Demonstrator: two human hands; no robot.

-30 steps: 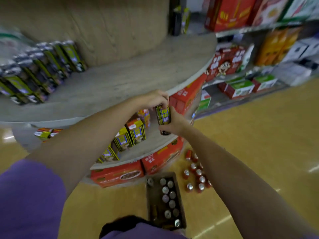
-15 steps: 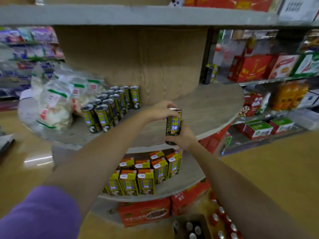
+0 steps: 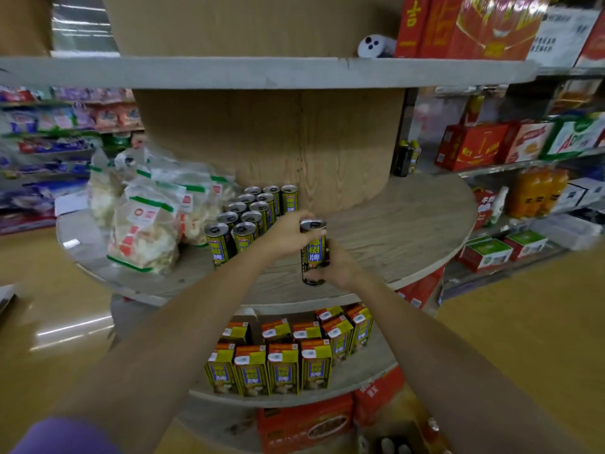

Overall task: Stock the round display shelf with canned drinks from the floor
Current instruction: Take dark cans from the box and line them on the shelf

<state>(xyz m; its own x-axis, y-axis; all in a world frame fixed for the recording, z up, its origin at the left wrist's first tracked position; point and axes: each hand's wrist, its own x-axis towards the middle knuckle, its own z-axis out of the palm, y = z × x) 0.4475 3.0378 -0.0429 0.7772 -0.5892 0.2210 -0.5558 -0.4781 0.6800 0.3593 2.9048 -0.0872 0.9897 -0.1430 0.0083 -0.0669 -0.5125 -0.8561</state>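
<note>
Purple short sleeve (image 3: 65,435), bare forearms.

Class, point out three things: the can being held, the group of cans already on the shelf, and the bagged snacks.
held can (image 3: 313,253): head view, on its label.
shelved cans (image 3: 247,217): head view, a middle can's top.
bagged snacks (image 3: 144,231): head view, front bag's face.

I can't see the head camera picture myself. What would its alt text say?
Two bare hands, left and right, hold one upright can over the middle tier of a round wooden display shelf. On that tier, a cluster of matching cans stands left of the hands, beside snack bags. Drink cartons fill the tier below.
</note>
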